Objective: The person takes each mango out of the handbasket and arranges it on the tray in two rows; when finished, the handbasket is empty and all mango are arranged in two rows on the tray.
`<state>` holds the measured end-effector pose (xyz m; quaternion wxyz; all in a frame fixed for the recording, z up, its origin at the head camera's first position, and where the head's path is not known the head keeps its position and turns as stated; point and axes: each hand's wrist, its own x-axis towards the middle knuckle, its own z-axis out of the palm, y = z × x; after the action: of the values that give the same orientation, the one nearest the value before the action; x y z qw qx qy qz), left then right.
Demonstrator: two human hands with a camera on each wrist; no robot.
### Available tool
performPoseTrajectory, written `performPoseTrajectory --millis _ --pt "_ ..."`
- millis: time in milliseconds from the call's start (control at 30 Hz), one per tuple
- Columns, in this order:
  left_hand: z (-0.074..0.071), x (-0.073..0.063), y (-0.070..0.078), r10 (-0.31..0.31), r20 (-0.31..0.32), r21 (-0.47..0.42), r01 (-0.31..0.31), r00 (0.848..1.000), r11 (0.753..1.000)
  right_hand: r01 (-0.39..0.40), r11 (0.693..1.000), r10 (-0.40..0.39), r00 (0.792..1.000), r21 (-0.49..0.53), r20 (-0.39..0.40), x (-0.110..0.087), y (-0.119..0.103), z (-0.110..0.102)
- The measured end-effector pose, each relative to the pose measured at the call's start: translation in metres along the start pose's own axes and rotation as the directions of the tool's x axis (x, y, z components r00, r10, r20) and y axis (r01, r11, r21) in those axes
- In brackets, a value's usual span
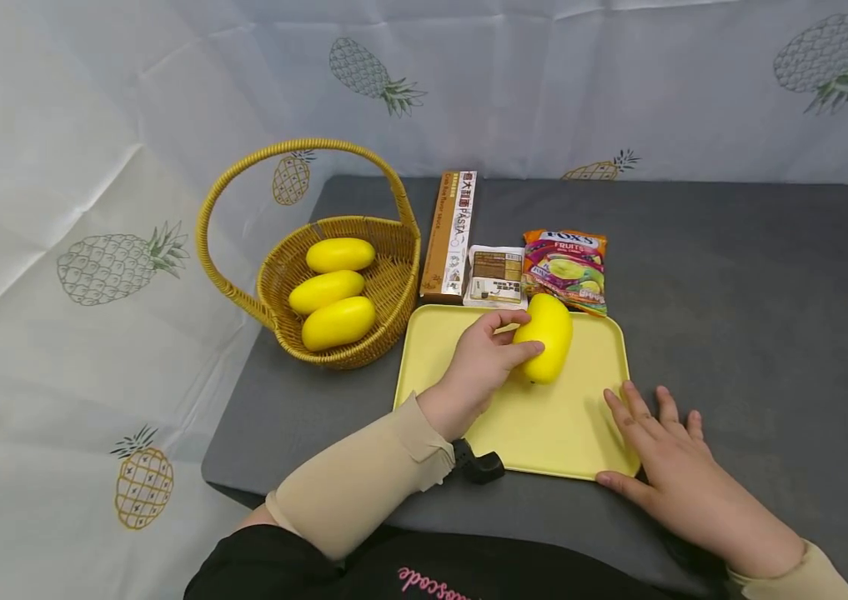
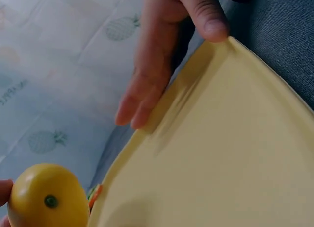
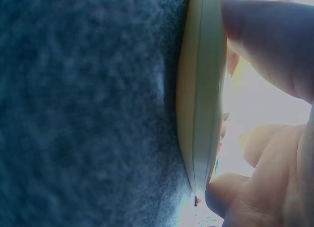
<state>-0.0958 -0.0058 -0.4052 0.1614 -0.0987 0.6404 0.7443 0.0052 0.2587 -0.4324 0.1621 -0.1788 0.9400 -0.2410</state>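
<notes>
My left hand (image 1: 472, 362) pinches a smooth yellow mango-like fruit (image 1: 549, 337) between thumb and fingers, over the far part of a pale yellow tray (image 1: 574, 433). In the left wrist view the fruit (image 2: 73, 207) shows a small green stem spot, and only fingertips appear at its left. With fingers spread, my right hand (image 1: 671, 458) rests at the tray's right edge, thumb by the near corner. From the right wrist, the thumb and fingertips are seen right at the tray's rim (image 3: 208, 89).
Left of the tray stands a wicker basket (image 1: 393, 325) with a tall handle, holding three similar yellow fruits (image 1: 338, 323). Behind the tray lie a pasta box (image 1: 449, 237), a small white-and-brown packet (image 1: 494, 277) and a Fox's candy bag (image 1: 566, 268). A patterned cloth hangs behind the grey table (image 1: 754, 317).
</notes>
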Motion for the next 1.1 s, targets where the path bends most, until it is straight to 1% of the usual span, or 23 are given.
performPoseTrajectory --millis 167,333,533,733,900,1100 --pt "0.013 0.003 -0.010 -0.020 -0.002 0.031 0.020 1.000 0.999 -0.011 1.000 0.011 1.000 -0.005 0.003 0.001 -0.001 0.000" --pt "0.023 0.005 -0.016 -0.014 -0.011 0.080 0.015 1.000 0.997 -0.018 1.000 0.018 1.000 -0.004 0.007 0.000 -0.002 0.000" --pt "0.030 0.006 -0.014 -0.004 -0.031 0.163 0.009 1.000 0.987 -0.021 1.000 0.021 1.000 -0.003 0.005 0.000 -0.002 0.000" --pt "0.037 0.006 -0.011 -0.003 -0.039 0.259 0.013 0.999 0.966 -0.021 1.000 0.021 1.000 -0.001 0.005 0.000 -0.001 0.000" --pt "0.038 0.008 -0.011 0.010 -0.046 0.322 0.005 0.999 0.947 -0.019 1.000 0.019 1.000 0.005 0.005 0.000 -0.001 0.000" --pt "0.033 0.007 -0.010 0.007 -0.049 0.347 0.010 0.999 0.938 -0.022 1.000 0.022 1.000 0.013 0.012 0.000 0.000 0.000"
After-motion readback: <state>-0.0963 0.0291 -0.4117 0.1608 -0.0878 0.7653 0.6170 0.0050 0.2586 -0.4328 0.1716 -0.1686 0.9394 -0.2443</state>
